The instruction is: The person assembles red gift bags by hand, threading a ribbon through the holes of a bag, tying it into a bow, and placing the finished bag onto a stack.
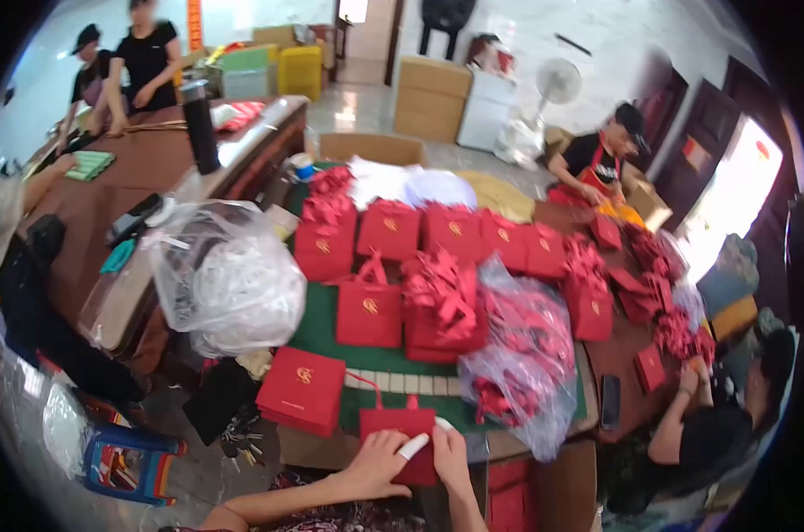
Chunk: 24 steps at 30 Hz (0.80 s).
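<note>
A small red gift bag (396,422) with a red ribbon handle is between my hands at the near table edge. My left hand (380,463) lies across its face, fingers bent onto it, with a white cover on one finger. At its right side, my right hand (451,457) grips the edge, also with a white-covered finger. Left of them lies a stack of flat red bags (302,390) with gold print. Behind stand several red bags (369,315) with ribbons. A clear plastic bag of red ribboned pieces (526,355) sits to the right.
A green mat (317,332) covers the table. Below the edge stands an open carton (561,483) with red bags inside. A big clear plastic bag (242,284) bulges at left, near a blue stool (127,465). A phone (609,401) lies at right. Other people work around.
</note>
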Tool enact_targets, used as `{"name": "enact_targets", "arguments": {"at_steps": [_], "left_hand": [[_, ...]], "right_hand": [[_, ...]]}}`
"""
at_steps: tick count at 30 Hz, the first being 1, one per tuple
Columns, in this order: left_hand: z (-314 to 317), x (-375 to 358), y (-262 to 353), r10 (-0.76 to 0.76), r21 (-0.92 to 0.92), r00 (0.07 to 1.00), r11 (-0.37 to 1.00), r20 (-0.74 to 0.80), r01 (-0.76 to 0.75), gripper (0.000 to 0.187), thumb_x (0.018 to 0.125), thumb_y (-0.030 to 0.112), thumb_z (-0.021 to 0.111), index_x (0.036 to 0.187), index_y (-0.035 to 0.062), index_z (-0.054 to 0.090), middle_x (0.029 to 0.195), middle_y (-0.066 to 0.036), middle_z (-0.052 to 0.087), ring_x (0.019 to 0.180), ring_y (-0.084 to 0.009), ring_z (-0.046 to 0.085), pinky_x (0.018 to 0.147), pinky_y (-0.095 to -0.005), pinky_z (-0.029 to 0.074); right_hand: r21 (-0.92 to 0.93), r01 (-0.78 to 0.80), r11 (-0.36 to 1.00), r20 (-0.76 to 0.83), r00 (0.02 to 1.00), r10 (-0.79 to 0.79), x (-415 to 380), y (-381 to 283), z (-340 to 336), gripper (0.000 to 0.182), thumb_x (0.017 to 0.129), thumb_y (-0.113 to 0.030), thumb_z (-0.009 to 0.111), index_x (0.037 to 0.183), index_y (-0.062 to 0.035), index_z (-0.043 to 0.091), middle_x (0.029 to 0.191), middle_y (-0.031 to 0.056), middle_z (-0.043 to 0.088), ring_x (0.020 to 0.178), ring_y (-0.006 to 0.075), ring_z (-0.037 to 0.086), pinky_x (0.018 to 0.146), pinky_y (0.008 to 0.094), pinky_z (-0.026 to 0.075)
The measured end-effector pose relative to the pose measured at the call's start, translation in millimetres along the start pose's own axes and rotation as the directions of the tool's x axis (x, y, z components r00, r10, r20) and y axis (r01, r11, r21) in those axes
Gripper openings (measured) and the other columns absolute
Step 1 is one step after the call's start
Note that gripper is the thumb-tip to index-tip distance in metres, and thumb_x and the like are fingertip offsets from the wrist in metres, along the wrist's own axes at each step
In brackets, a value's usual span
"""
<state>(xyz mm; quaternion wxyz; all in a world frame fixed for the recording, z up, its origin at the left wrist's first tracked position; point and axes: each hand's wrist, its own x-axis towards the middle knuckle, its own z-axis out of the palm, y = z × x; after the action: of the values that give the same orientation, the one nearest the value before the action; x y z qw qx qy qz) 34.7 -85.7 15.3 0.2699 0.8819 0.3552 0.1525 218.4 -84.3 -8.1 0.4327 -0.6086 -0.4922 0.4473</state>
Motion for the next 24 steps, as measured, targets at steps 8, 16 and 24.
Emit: {"name": "enact_targets", "arguments": {"at_steps": [8, 16, 24], "left_hand": [[33, -12, -15, 0.015, 0.088, 1.000, 0.996, -0.023, -0.013, 0.082, 0.063, 0.018, 0.081, 0.137, 0.0044, 0.048, 0.113, -0.016, 0.048, 0.106, -0.0354, 0.047, 0.089, -0.0443, 0.042], [41, -13, -27, -0.043, 0.185, 0.999, 0.982, 0.025, 0.038, 0.083, 0.063, 0.017, 0.080, 0.137, 0.0020, 0.047, 0.118, -0.017, 0.048, 0.108, -0.0360, 0.047, 0.091, -0.0454, 0.042], [32, -8, -32, -0.100, 0.112, 0.994, 0.988, -0.038, 0.104, 0.076, 0.069, 0.022, 0.083, 0.135, 0.0007, 0.050, 0.126, -0.019, 0.048, 0.115, -0.0387, 0.046, 0.099, -0.0461, 0.042]], "right_hand": [[-0.083, 0.021, 0.996, -0.049, 0.999, -0.025, -3, 68, 9, 0.027, 0.099, -0.018, 0.052, 0.117, -0.0019, 0.065, 0.098, 0.0191, 0.070, 0.087, 0.0278, 0.068, 0.078, 0.0357, 0.052], [-0.508, 0.050, 0.860, -0.403, 0.868, -0.289, 15, 43, -29, 0.027, 0.087, -0.011, 0.068, 0.112, -0.0023, 0.061, 0.096, 0.0154, 0.056, 0.083, 0.0326, 0.058, 0.074, 0.0422, 0.050], [-0.728, -0.013, 0.685, -0.425, 0.792, -0.437, 34, 76, -49, 0.022, 0.084, -0.007, 0.069, 0.104, -0.0020, 0.060, 0.099, 0.0177, 0.054, 0.092, 0.0388, 0.055, 0.078, 0.0464, 0.045]]}}
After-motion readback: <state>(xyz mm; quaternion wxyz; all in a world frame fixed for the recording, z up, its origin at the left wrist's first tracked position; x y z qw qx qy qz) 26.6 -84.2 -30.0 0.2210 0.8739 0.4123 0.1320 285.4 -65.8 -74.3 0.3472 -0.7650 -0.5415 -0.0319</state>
